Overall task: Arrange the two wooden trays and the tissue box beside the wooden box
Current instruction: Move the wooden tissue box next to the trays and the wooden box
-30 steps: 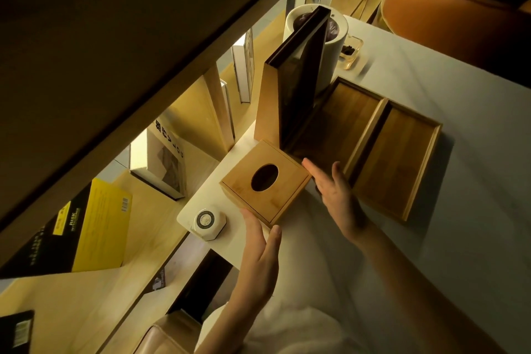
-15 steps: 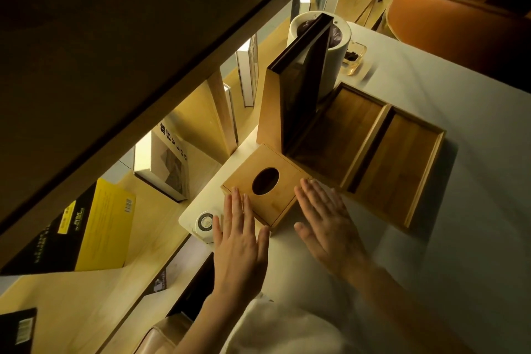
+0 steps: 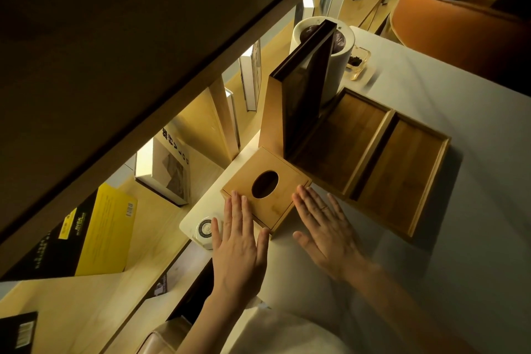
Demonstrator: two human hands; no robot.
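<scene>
Two flat hands w/ fingers spread, left hand (image 3: 238, 247) on tissue box (image 3: 265, 191) near edge, right hand (image 3: 327, 227) just beside it on table (image 3: 474, 238), two wooden trays (image 3: 370, 158) side by side touching wooden box (image 3: 298, 95).

I have just the one view, a wide-angle camera worn on the head, looking forward and steeply down over the table (image 3: 474, 89) from close above. It sits near enough that both forearms run in from the bottom edge, and the frame is rolled, so the shelf board (image 3: 143, 60) crosses diagonally at upper left. With no second view, nothing overlaps.
</scene>
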